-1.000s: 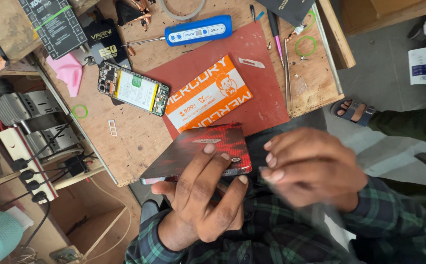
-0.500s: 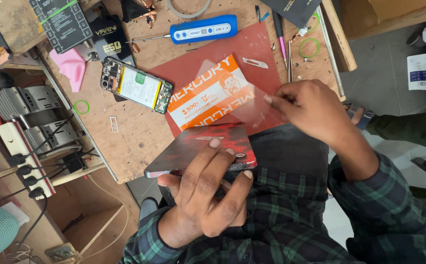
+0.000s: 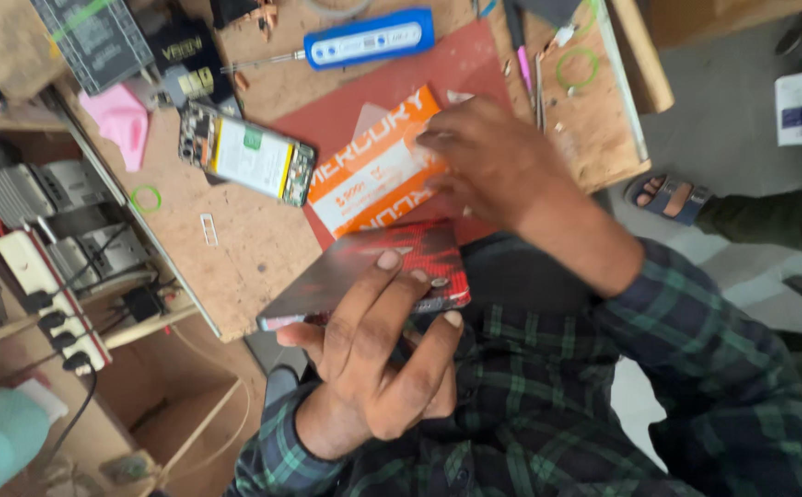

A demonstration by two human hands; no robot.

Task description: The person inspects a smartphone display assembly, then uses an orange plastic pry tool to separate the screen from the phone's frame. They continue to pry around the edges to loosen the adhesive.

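My left hand [image 3: 373, 368] is shut on a flat red and black phone back panel [image 3: 364, 271], held tilted over my lap at the bench edge. Farther out, my right hand [image 3: 502, 166] is stretched over the red mat [image 3: 438, 69]. Its fingertips rest on the near end of an orange and white packet [image 3: 369, 175]. A small clear piece of film [image 3: 371, 120] lies on that packet just beyond the fingers. Whether the fingers still pinch anything is hidden by the back of the hand.
An opened smartphone [image 3: 244, 161] with its battery showing lies left of the mat, and a blue-handled screwdriver [image 3: 364, 41] lies beyond it. A pink cloth [image 3: 120, 120], a power strip [image 3: 51, 294] and green rings [image 3: 578, 66] are around. Another person's sandalled foot [image 3: 668, 198] is at right.
My right hand left the red panel and moved out over the mat to the orange packet, carrying the clear film there. The left hand kept hold of the panel.
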